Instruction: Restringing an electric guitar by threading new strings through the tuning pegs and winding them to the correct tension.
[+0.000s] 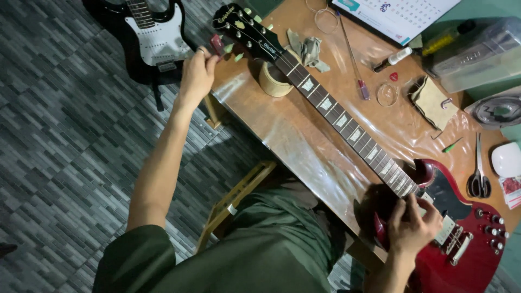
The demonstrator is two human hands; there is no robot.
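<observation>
Grey patterned floor tiles surround a brown counter [304, 146] covered with clear plastic, where a dark red electric guitar [461, 239] lies flat, its neck [347, 122] running diagonally up to a black headstock [247, 30]. That headstock juts past the counter's corner, with the neck propped on a roll of tape [274, 80].

The left hand [196, 73] reaches out to the headstock, fingers closed narrowly on a small red winder [217, 44] set against a tuning peg. The right hand [413, 225] rests over the strings where the neck meets the body, fingers curled down onto them; whether they pinch a string I cannot tell.

Scissors [478, 173], a screwdriver [354, 59], a small clear dish [387, 94], a cloth [308, 51] and a calendar [401, 16] lie around the guitar. A second black-and-white guitar [149, 38] rests on the floor.

Risks, as I judge them: the plastic sheet looks slippery, so a hard turn at the peg could slide the guitar or roll the neck off its tape support. An overwound string might snap toward the right hand.
</observation>
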